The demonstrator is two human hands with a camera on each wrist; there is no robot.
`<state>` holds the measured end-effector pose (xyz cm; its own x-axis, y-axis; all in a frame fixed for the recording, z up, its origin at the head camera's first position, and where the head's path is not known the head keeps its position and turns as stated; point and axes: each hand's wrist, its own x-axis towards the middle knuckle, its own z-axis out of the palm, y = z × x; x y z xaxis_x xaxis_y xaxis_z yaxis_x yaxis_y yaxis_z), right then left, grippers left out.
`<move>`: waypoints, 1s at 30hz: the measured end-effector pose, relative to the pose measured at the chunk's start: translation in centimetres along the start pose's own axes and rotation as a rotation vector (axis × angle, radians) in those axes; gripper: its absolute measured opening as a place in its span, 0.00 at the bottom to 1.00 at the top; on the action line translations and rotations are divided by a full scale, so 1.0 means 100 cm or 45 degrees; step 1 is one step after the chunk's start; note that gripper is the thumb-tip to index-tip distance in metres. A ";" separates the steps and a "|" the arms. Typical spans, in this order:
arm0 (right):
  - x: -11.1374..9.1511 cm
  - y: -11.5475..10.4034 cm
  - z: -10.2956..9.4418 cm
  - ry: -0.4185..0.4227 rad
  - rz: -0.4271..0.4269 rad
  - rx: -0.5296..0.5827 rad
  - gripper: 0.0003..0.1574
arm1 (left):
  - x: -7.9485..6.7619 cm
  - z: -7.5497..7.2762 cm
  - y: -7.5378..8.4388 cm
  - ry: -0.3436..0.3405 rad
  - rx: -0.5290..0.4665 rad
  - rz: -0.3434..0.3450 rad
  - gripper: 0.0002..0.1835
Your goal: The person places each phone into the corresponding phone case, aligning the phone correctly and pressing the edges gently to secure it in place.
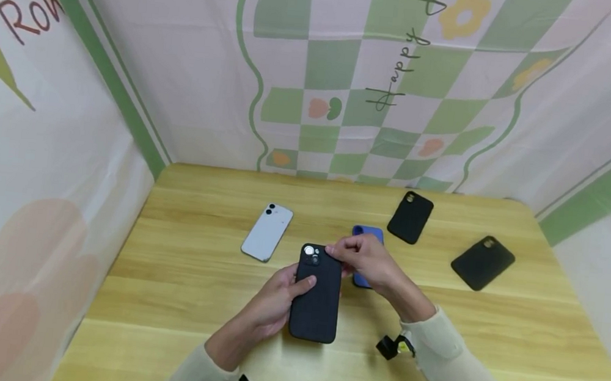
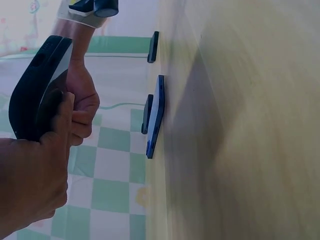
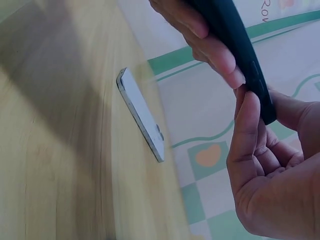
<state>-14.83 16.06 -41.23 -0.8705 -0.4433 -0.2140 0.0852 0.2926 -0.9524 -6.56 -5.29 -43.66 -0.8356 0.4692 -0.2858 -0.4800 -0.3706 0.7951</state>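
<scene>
Above the table, my left hand [image 1: 275,298] holds a phone in a black case [image 1: 316,305], with the thumb across its back and the fingers round the far side. The camera lenses show through the opening at the case's upper left. My right hand [image 1: 367,261] pinches the upper right corner of the case. In the right wrist view, the thumb and forefinger of that hand meet at the end of the cased phone [image 3: 240,55], near its side buttons. A blue phone or case [image 1: 363,282] lies on the table, partly hidden under my right hand.
A white phone [image 1: 267,233] lies back down, camera side up, left of my hands. Two black phone cases [image 1: 410,218] lie at the back right, the other case [image 1: 482,263] further right. The wooden table [image 1: 162,299] meets a printed cloth [image 1: 205,83] at its back.
</scene>
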 end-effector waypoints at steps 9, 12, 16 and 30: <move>-0.002 -0.005 -0.002 -0.007 -0.025 -0.053 0.17 | 0.000 -0.006 0.004 0.045 0.156 0.003 0.25; -0.002 -0.005 -0.004 -0.006 -0.017 -0.077 0.17 | 0.000 -0.009 0.005 0.093 0.212 0.039 0.22; -0.002 -0.005 -0.003 0.015 0.001 -0.064 0.16 | 0.000 -0.011 0.005 0.146 0.272 0.096 0.20; -0.011 -0.006 0.012 0.092 -0.012 -0.006 0.15 | 0.000 -0.011 0.011 0.396 0.269 0.242 0.21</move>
<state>-13.36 15.30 -40.67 -0.9041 -0.3835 -0.1886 0.0746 0.2930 -0.9532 -7.38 -6.59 -43.37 -0.9604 0.1315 -0.2455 -0.2711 -0.2394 0.9323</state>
